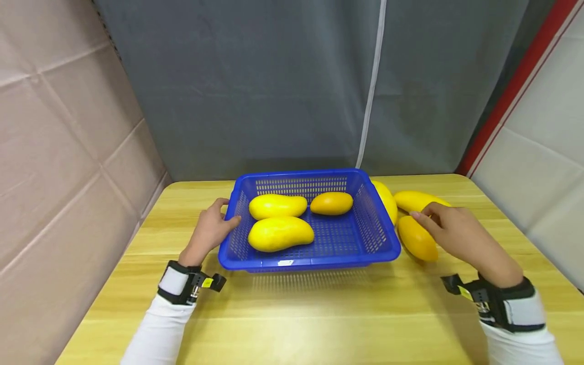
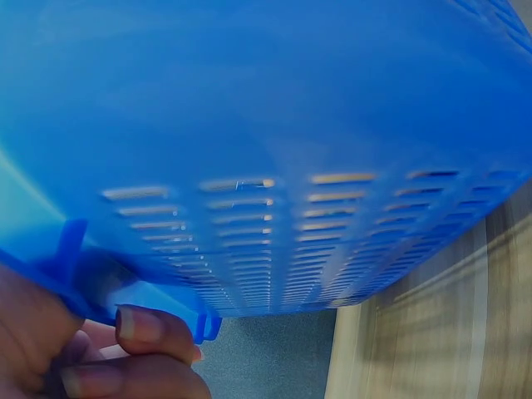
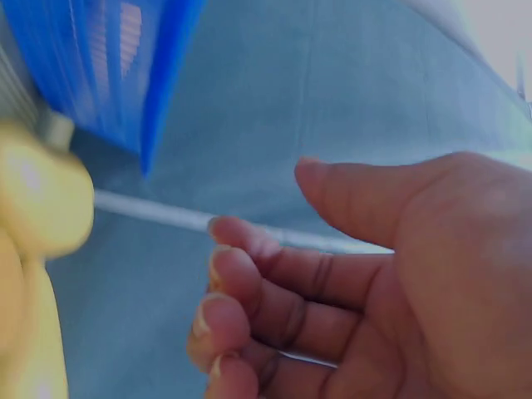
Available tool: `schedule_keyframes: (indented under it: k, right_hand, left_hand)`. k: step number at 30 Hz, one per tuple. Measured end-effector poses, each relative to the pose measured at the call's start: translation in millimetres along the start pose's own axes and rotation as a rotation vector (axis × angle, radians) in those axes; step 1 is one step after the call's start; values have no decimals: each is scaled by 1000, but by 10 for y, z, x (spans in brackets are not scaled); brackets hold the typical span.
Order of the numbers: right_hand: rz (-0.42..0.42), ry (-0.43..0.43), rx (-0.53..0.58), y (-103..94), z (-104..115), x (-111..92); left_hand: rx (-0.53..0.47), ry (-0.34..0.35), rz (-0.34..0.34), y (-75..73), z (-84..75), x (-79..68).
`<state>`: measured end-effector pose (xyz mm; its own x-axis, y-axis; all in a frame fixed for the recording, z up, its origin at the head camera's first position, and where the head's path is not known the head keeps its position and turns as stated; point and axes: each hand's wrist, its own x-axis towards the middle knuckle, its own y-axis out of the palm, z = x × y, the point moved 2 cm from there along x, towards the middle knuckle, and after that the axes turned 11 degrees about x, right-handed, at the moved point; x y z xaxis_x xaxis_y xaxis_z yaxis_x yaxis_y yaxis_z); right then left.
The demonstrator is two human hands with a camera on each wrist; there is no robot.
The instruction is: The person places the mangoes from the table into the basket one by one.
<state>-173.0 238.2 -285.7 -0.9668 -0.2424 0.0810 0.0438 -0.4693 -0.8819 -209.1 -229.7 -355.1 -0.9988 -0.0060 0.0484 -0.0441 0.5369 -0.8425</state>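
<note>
My left hand (image 1: pixel 212 225) grips the left rim of a blue plastic basket (image 1: pixel 315 264), its thumb over the edge. In the left wrist view, curled fingers (image 2: pixel 154 366) show at the rim below the slotted wall. Two long yellow mangoes (image 1: pixel 280 234) and a smaller orange-yellow mango (image 1: pixel 331 203) lie inside the basket. My right hand (image 1: pixel 461 230) hovers over another orange-yellow mango (image 1: pixel 417 238) on the table to the basket's right. The right wrist view shows that hand's thumb apart from its loosely bent fingers (image 3: pixel 229 274), with nothing between them.
Beyond the orange-yellow mango lie a long yellow fruit (image 1: pixel 417 199) and another yellow fruit (image 1: pixel 386 200), partly hidden by the basket. All stand on a wooden table (image 1: pixel 292 319). A grey curtain (image 1: pixel 255 91) closes the back, with pale walls at both sides.
</note>
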Motion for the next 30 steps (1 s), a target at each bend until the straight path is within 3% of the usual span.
schedule_keyframes:
  k: [5, 9, 14, 21, 24, 30]
  right_hand:
    - [-61, 16, -5, -152, -194, -16]
    - [-71, 14, -11, -123, -336, 22]
    - [-3, 47, -12, 61, -477, 137]
    - [125, 180, -8, 321, -561, 221]
    - [108, 115, -1, 347, -578, 238]
    - [38, -195, -84, 314, -625, 192]
  left_hand:
    - [-5, 1, 0, 11, 6, 0]
    - [0, 5, -3, 11, 6, 4]
    - [8, 10, -14, 16, 3, 5]
    - [3, 4, -3, 22, 11, 12]
    - [6, 1, -3, 25, 18, 17]
    - [3, 0, -8, 43, 14, 14]
